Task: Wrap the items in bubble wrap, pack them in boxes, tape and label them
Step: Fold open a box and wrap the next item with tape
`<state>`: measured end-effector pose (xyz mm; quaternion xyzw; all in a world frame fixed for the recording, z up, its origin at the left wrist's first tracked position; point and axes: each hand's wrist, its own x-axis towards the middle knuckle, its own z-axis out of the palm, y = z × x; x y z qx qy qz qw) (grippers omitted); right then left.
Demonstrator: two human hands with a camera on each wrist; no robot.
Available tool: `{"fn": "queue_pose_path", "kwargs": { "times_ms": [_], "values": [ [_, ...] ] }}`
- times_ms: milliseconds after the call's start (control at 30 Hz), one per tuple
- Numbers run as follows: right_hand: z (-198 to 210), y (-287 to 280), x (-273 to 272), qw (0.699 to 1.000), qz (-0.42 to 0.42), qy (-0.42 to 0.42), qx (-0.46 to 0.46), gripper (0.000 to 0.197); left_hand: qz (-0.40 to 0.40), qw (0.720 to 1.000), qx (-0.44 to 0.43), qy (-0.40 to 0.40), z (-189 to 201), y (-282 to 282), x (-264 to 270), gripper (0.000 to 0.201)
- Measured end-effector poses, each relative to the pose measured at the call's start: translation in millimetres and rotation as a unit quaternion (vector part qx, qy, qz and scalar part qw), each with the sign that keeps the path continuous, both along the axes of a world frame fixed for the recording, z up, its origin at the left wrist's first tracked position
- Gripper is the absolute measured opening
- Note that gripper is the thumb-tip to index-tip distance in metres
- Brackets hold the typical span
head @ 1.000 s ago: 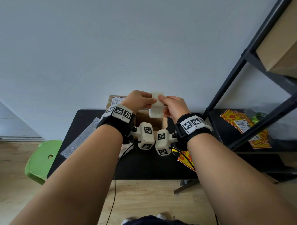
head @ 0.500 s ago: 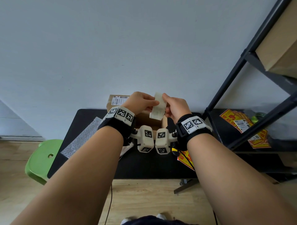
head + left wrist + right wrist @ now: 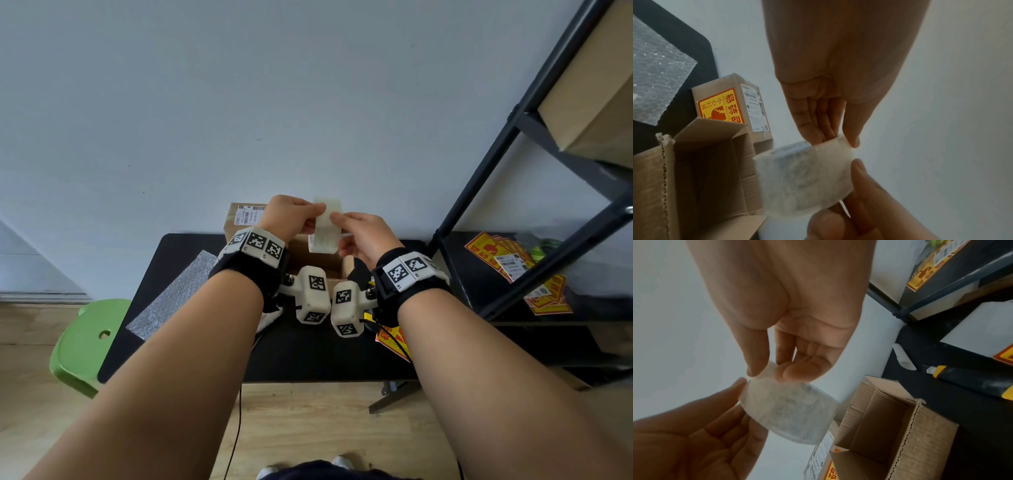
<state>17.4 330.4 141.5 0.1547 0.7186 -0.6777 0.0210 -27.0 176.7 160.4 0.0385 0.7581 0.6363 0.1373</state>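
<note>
A small item wrapped in white bubble wrap [image 3: 325, 229] is held up in the air above an open cardboard box [image 3: 310, 255] on the black table [image 3: 308, 356]. My left hand [image 3: 317, 214] pinches its upper left edge between thumb and fingers. My right hand [image 3: 342, 222] pinches the upper right edge. In the left wrist view the wrapped item [image 3: 803, 177] hangs beside the open box [image 3: 705, 170], whose flaps stand up. In the right wrist view the wrapped item [image 3: 787, 410] is left of the box [image 3: 879, 418], which looks empty inside.
A sealed box [image 3: 729, 107] with a fragile sticker and a shipping label stands behind the open box. A bubble wrap sheet [image 3: 171, 294] lies at the table's left. A utility knife [image 3: 972, 379] lies right of the box. A green stool [image 3: 82, 342] stands left, a black rack [image 3: 479, 192] with stickers [image 3: 507, 260] right.
The wrapped item tilted to the right half a second ago and now stands nearly upright again. Both hands keep their pinch and stay above the open box.
</note>
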Motion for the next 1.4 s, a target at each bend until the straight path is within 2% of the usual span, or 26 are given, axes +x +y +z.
{"fn": "queue_pose_path", "kwargs": {
  "times_ms": [267,367,533,600,767,900,1133,1300,1400],
  "values": [
    [8.3,2.4,-0.9,0.996,-0.043,-0.014,0.071,0.052,-0.059,0.998,-0.032,0.020,2.2,4.2,-1.1,0.026],
    [11.3,2.5,0.5,0.996,-0.054,-0.010,0.073,0.049,-0.067,0.996,-0.050,0.017,2.5,2.8,-3.1,0.030],
    [12.9,2.0,0.5,0.994,-0.081,-0.018,0.066,0.043,-0.115,0.991,-0.069,0.022,3.6,0.8,-1.9,0.048],
    [13.2,2.0,0.1,0.994,-0.084,-0.013,0.061,0.043,-0.101,0.994,-0.052,0.010,2.2,1.3,-2.2,0.044],
    [14.2,-0.4,-3.1,0.996,-0.064,-0.002,0.063,0.037,-0.071,0.997,-0.015,0.009,2.9,3.4,-1.7,0.012],
    [13.5,-2.7,-3.0,0.995,-0.025,0.008,0.096,0.031,-0.026,1.000,0.008,0.000,-0.3,3.3,-7.0,0.027],
    [9.4,-4.1,-3.7,0.997,0.026,0.027,0.074,0.017,0.029,0.998,0.057,-0.024,-0.8,1.0,-9.2,0.022],
    [9.3,-4.0,-2.6,0.999,0.001,0.026,0.021,0.020,-0.021,1.000,0.020,0.002,2.7,-2.3,-8.2,0.021],
    [9.6,-4.2,-3.2,0.999,-0.034,0.030,-0.014,0.019,-0.053,0.999,0.001,0.008,0.8,-3.7,-11.4,0.033]
  ]
}}
